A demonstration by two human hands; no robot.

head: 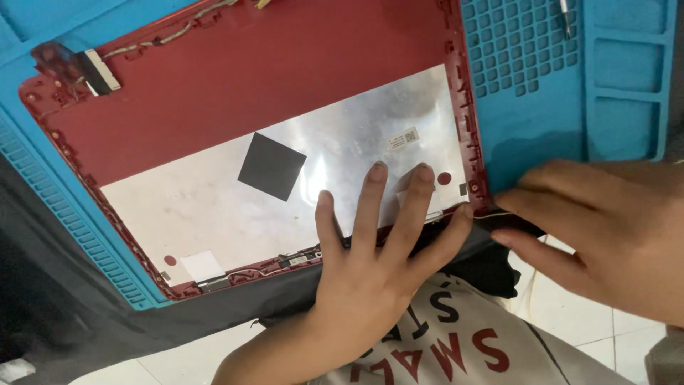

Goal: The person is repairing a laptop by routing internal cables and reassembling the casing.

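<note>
While the left hand [370, 264] presses flat, fingers spread, on the thin, light, likely brittle red laptop lid [249, 93], the right hand [605, 228] pinches its lower-right edge, the safest hold.

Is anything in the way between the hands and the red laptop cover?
Nothing visible is. The left hand lies flat on the red laptop cover, fingers spread over its silver foil. The right hand touches the cover's corner, pinching a thin wire there.

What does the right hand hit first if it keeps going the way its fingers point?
The right hand points left, at the corner of the red laptop lid. Its fingertips look to be already at that edge; next in line is the left hand, pressed flat on the foil panel.
</note>
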